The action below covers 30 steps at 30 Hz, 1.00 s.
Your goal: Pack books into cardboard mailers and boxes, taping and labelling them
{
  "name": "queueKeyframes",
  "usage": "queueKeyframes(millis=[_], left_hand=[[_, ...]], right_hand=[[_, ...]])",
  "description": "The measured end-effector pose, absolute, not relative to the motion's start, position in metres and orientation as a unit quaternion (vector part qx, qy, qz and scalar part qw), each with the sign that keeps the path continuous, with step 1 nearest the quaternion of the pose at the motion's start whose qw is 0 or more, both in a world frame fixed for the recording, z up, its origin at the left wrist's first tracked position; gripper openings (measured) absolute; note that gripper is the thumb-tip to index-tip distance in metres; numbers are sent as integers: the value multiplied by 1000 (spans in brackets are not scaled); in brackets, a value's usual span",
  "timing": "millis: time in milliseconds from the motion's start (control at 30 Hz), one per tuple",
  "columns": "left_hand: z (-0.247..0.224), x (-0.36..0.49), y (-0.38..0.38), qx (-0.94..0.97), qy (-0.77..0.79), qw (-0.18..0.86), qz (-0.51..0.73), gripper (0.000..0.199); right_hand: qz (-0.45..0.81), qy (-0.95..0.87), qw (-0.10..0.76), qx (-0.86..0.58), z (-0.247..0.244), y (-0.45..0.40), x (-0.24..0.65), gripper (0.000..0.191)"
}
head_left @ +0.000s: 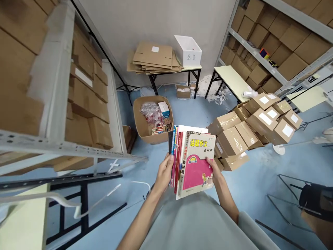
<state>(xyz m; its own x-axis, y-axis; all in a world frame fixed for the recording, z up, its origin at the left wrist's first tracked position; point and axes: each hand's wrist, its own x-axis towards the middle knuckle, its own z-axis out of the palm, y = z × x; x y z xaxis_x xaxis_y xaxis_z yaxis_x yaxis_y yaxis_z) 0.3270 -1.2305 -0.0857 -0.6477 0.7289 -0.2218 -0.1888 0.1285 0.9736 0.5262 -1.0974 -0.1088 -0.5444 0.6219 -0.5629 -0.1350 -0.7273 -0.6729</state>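
So yeah, both hands are clamped on a stack of books [179, 163], held up off the floor [192, 113] right in front of the person's body. The left hand [164, 171] grips the spine side, thumb up against the darker books at the far left, and the right hand [214, 169] has the other edge, with its thumb lying on the front cover. Most of the fingers are tucked out of sight. The front book [196, 170] has a pale cover with yellow lettering up top and a big pink panel with a little cartoon figure, and next to it you can see red, pink and blue spines, plus something white poking up at the back. Just beyond the left hand there's an open carton [145, 136] on the floor, with clear plastic packaging and a blue-and-white box inside. Farther out, past both hands, flattened cardboard [152, 57] and a white bin [191, 57] sit side by side on a counter [195, 68]. Out past the right hand is a heap of taped-up boxes [235, 137], some with white labels, and behind that another counter [230, 80] with a white roll [250, 94] on it. Shelving full of brown boxes runs off to the left of the hands, and there's more at the far right.
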Motion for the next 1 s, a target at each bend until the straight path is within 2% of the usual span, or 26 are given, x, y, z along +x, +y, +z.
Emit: queueKeyframes(millis=[233,367,433,533,600,767,1000], left_hand=[[-86,210,-1087,263,692,277,612,85],[-87,133,-992,267,680,293,616,87],[-87,91,-940,280,657,320,622,95],[-86,34,-858,312,626,379,606,119],[-85,3,-805,319,622,408,587,126],[-80,-49,-687,295,610,443,587,110],[-63,-122,-530,297,591,457,594,112]], right_hand=[[819,-278,262,-429,-119,-977,413,75],[801,-296,286,-435,-107,-885,338,77],[783,-318,308,-436,-93,-835,298,77],[754,-357,338,-436,-71,-761,243,75],[737,-370,356,-440,-58,-716,212,74],[720,-360,372,-462,-40,-617,158,72],[732,-348,352,-468,-51,-457,83,75]])
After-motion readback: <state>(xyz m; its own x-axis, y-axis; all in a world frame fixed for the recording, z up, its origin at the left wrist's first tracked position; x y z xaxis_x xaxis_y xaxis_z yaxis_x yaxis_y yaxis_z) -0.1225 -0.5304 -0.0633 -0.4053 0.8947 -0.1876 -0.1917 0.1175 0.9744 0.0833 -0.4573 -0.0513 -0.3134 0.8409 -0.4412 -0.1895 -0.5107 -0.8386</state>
